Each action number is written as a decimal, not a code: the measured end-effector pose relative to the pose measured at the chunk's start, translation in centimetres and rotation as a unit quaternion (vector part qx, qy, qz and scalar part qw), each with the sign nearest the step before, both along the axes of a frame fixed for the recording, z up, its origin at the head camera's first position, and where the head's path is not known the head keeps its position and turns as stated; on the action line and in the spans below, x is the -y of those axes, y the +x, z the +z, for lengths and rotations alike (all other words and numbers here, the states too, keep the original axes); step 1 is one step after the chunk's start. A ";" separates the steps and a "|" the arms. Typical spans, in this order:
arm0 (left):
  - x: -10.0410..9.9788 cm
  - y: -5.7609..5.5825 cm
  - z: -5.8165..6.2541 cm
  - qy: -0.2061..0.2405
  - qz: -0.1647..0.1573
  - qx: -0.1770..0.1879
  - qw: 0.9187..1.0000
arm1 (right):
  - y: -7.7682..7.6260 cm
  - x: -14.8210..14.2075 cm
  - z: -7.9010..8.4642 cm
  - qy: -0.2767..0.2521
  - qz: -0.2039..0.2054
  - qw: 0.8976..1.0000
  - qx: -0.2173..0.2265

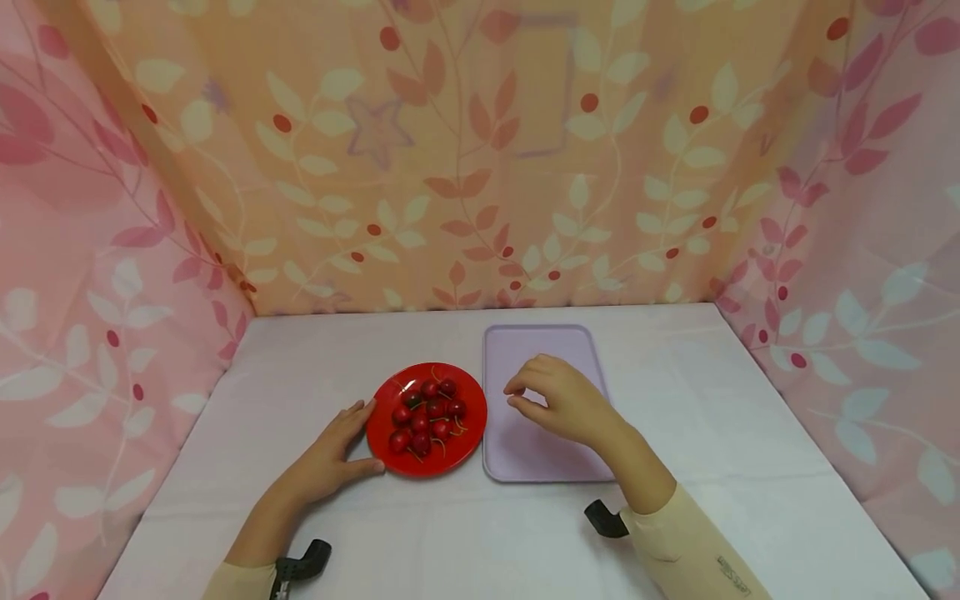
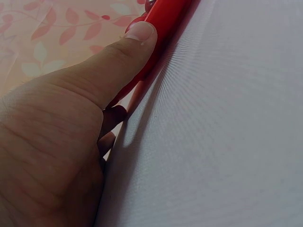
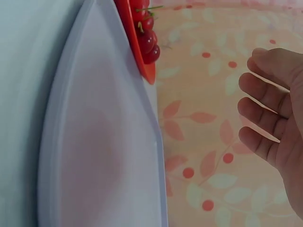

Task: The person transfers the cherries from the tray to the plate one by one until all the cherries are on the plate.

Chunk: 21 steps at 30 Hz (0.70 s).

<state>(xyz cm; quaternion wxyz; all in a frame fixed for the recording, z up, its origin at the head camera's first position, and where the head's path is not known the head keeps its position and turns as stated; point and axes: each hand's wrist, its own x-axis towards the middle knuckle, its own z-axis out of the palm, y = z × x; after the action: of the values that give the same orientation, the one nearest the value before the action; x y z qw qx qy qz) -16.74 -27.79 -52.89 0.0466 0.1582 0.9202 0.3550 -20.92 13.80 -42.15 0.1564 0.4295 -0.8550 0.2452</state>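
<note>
A red plate (image 1: 467, 447) holds a heap of dark red cherries (image 1: 420, 423) with green stems. My left hand (image 1: 322, 462) rests at the plate's left edge, thumb and fingers spread along it. In the left wrist view, the thumb (image 2: 137, 35) touches the side of the red plate (image 2: 166, 19). Over the lilac tray (image 1: 517, 458), my right hand (image 1: 566, 400) hovers with loosely bent fingers and nothing between them. From the right wrist, that hand (image 3: 277, 104) appears raised above the tray (image 3: 104, 137), its thumb and fingertips apart.
Plate and tray stand side by side on a white-covered table (image 1: 420, 533), plate on the left. Leaf-patterned fabric (image 1: 480, 167) walls in the back and both sides. A black wrist mount (image 1: 606, 518) juts from the right sleeve, another (image 1: 303, 562) from the left.
</note>
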 end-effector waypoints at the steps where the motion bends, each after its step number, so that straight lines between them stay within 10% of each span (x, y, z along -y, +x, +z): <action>1: 0.0 0.0 0.0 0.001 0.000 -0.001 1.000 | 0.1 -0.3 -0.1 -0.001 -0.002 1.000 -0.003; 21: 0.1 0.0 0.2 0.003 -0.002 0.003 1.000 | 2.5 -8.3 -1.3 0.004 -0.061 0.996 -0.069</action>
<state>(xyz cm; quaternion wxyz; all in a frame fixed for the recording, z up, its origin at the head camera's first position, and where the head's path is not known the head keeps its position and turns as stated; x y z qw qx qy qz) -16.79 -27.94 -52.72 0.0499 0.1592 0.9187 0.3580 -18.39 22.13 -43.41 0.2274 0.3932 -0.8678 0.2014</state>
